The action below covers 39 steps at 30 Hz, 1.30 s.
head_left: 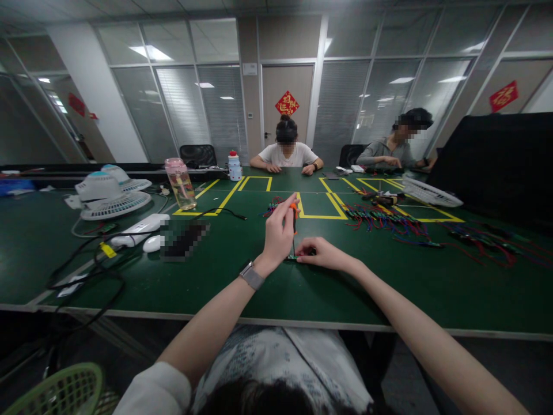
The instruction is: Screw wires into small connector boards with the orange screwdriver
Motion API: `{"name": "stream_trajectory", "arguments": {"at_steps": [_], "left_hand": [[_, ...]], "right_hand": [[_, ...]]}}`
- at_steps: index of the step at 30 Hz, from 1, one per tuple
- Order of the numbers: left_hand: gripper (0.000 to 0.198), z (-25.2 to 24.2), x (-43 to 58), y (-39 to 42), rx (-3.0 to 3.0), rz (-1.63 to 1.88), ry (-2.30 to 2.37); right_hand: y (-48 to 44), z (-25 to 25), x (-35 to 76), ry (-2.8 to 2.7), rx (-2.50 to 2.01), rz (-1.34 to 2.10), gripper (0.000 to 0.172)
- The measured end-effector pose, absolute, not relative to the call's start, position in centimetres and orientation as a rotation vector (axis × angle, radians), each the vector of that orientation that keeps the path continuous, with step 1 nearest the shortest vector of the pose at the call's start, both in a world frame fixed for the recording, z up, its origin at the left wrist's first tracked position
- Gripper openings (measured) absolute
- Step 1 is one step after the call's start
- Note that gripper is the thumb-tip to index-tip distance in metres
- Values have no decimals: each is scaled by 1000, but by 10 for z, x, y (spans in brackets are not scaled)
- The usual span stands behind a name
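Observation:
An orange and black screwdriver (294, 214) stands upright, its thin shaft pointing down at a small green circuit board (292, 257) on the green table. Around its handle is my left hand (280, 230), raised above the board, with a metal-banded watch on the wrist. My right hand (318, 253) rests low on the table and pinches the right end of the board with thumb and fingertips. Just behind my left hand lies a small bundle of red and blue wires (275, 206).
Wired boards (384, 217) spread over the right side, with tools (380, 197) behind them. A bottle (182, 187), fans (114, 202), a power strip (140, 229) and cables are at left. Two people (287, 151) sit across the table (242, 276).

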State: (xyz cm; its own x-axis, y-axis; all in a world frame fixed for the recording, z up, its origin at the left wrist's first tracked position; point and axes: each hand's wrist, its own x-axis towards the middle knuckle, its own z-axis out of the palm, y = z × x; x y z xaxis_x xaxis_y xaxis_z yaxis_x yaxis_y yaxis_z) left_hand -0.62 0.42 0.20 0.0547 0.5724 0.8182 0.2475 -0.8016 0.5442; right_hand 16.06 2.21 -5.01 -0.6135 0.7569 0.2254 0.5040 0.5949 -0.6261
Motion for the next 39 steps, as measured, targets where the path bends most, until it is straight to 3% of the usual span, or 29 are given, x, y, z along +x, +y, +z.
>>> {"name": "stream_trajectory", "arguments": {"at_steps": [8, 13, 22, 27, 34, 39], "left_hand": [[19, 7, -7, -1, 2111, 1956, 978], [32, 4, -7, 2, 2086, 1838, 842], [18, 8, -8, -2, 2110, 1946, 995], [31, 4, -7, 2, 2077, 1811, 832], [20, 6, -6, -1, 2147, 1906, 925], [31, 6, -8, 1, 2124, 1882, 874]], "right_hand": [[21, -49, 160, -2348, -1000, 701, 18], [20, -47, 159, -2341, -1007, 699, 18], [21, -49, 160, -2350, -1001, 699, 20], [21, -48, 160, -2355, -1003, 698, 21], [20, -47, 159, -2339, -998, 701, 19], [20, -47, 159, -2345, -999, 711, 20]]}}
